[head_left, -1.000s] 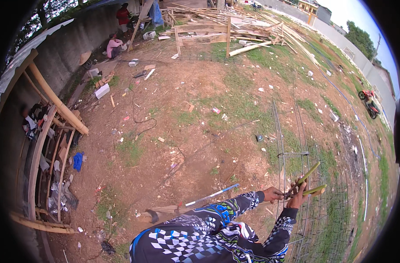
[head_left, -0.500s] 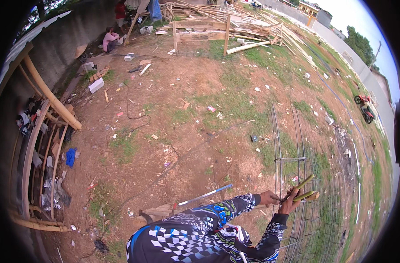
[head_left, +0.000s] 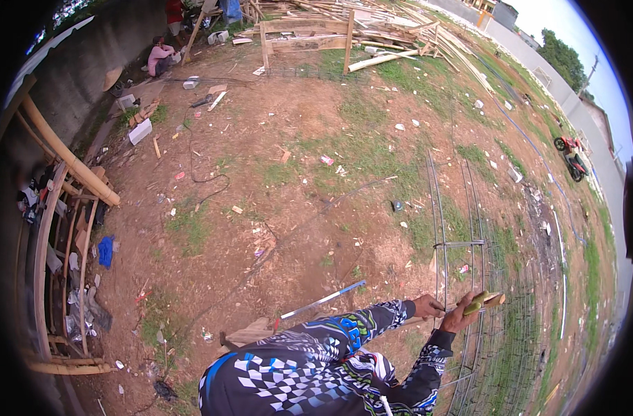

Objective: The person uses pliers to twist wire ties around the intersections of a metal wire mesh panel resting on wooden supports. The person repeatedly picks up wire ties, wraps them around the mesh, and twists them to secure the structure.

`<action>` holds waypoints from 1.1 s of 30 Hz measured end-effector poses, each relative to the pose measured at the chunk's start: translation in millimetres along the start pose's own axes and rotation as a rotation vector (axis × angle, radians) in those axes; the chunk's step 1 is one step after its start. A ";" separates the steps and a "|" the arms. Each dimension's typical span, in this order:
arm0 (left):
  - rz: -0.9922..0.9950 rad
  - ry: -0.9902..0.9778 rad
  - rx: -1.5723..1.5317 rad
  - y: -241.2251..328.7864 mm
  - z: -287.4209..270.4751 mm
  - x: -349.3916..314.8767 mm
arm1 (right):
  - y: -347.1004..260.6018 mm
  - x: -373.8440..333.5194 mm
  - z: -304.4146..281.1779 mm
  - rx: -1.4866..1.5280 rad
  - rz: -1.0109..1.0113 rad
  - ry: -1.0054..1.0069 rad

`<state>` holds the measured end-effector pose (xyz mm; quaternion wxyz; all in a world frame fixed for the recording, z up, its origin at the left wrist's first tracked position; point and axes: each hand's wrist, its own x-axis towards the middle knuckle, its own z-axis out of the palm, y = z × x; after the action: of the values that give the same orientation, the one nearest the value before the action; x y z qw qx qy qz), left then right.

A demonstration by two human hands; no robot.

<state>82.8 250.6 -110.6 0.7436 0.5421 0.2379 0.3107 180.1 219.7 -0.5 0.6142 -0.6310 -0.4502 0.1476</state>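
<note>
rebar cage (head_left: 462, 229) on ground ahead, right of centre. left hand (head_left: 427, 306) and right hand (head_left: 462, 319) at near end of cage, tool (head_left: 488, 300) in right hand. metal bar (head_left: 323, 300) on dirt just left of hands. lumber pile (head_left: 330, 28) far behind. scaffold (head_left: 60, 229) far left. motorbike (head_left: 573, 154) far right.

Long rebar cage (head_left: 462, 244), lying on ground

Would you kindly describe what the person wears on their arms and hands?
Both arms are in long, close-fitting sleeves printed in black with white checker diamonds and blue and green patches, with patterned cuffs at the wrists. The left hand and right hand are bare, without gloves.
</note>
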 end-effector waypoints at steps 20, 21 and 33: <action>-0.060 -0.019 -0.040 6.3 -2.1 -4.3 | -61.7 4.6 -0.7 0.110 0.002 0.089; -0.058 -0.017 -0.048 4.0 -2.4 -3.5 | -63.9 3.6 -0.4 0.117 0.002 0.084; -0.061 -0.013 -0.048 5.9 -1.2 -7.2 | -91.1 -31.1 -18.9 0.090 -0.006 -0.039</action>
<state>75.8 247.5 -105.2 0.7671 0.5186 0.2418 0.2901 141.7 169.7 74.6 0.6334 -0.5986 -0.4569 0.1781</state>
